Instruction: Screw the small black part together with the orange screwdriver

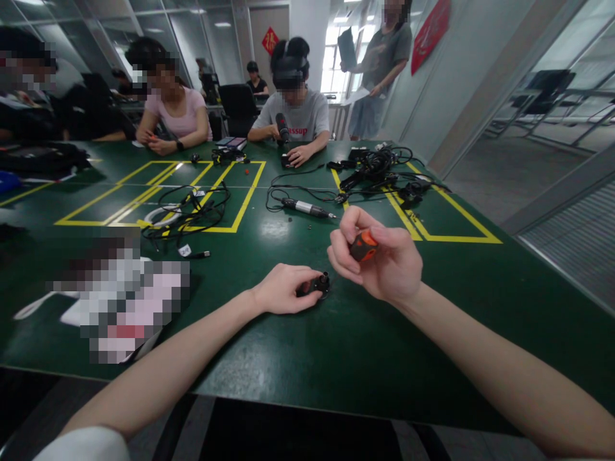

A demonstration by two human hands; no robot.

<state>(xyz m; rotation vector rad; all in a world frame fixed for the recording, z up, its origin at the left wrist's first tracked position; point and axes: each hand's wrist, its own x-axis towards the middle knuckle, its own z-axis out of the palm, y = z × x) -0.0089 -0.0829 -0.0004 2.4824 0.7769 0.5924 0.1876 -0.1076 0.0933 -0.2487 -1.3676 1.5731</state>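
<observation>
My left hand (281,288) rests on the green table and pinches a small black part (323,285) between thumb and fingers. The part lies low on the tabletop, and a short round post stands up from it; my fingers hide its left side. Above and to the right, my right hand (389,259) is closed around an orange-and-dark-grey screwdriver (364,246), raised off the table. Only its handle shows; I cannot make out the shaft. The screwdriver and the black part are apart.
Beyond my hands lies a silver-and-black electric screwdriver (307,208) with its cord. Tangled black cables (379,169) sit at the back right, more coiled cables (192,211) at left. A partly blurred pouch (144,307) is near my left forearm. Across the table (269,365), people sit working.
</observation>
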